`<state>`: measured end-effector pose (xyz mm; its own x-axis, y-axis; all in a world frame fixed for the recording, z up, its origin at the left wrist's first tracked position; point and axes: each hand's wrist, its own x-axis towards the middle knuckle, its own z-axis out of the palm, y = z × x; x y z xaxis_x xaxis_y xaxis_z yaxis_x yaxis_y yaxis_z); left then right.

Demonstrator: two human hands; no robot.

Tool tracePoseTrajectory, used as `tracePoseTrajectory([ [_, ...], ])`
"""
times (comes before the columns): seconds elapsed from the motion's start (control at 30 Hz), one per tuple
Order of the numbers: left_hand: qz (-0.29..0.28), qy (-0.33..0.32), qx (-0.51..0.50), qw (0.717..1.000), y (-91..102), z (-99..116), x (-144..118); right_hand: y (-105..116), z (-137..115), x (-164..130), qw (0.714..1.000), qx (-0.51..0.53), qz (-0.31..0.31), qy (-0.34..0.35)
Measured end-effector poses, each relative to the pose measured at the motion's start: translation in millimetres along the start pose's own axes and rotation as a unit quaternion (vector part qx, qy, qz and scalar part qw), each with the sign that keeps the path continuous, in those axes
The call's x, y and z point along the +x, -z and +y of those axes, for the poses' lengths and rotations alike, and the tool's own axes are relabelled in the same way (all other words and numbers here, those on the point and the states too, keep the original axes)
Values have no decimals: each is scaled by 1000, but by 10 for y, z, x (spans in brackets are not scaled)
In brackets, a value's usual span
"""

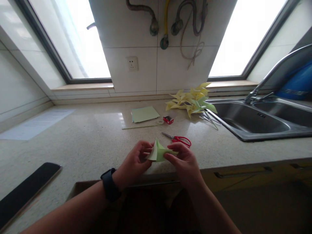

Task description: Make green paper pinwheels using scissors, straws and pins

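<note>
both hands hold one piece of folded green paper (pixel 159 152) just above the near edge of the counter (pixel 97 143). the left hand (pixel 133 162) pinches its left side, fingers curled over the top and thumb beneath, so the fold stays pressed flat there. the right hand (pixel 183 161) grips the right corner between thumb and forefinger, closed tight on the flap; that pull from both sides keeps the paper taut and lifts a point upright in the middle. a dark watch (pixel 110 188) sits on the left wrist.

red scissors (pixel 179 139) lie just beyond the right hand, close enough to grab. farther back rest a stack of green sheets (pixel 144 114), a thin stick (pixel 140 127) and a small red object (pixel 168 120), possibly a tape roll, though it is too small to tell. a heap of folded yellow and green paper shapes (pixel 192 100) sits by the sink (pixel 243 122), out of the working space. a dark flat strip (pixel 26 190) lies at the far left.
</note>
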<state>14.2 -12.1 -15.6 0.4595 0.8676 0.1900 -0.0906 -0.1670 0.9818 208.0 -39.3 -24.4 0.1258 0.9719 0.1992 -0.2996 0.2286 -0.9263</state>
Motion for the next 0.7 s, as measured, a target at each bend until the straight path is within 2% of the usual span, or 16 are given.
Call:
tracePoseTrajectory([
  [0.27,4,-7,11,1000,-17,110,-17,-69,-36,-59,994,54,-82,46],
  [0.53,-38,-19,-7,999,3,113,-91,-25,69,-91,977,122,-164,55],
  [0.7,-63,-16,-14,998,-21,132,-124,40,100,-145,972,128,-186,71],
])
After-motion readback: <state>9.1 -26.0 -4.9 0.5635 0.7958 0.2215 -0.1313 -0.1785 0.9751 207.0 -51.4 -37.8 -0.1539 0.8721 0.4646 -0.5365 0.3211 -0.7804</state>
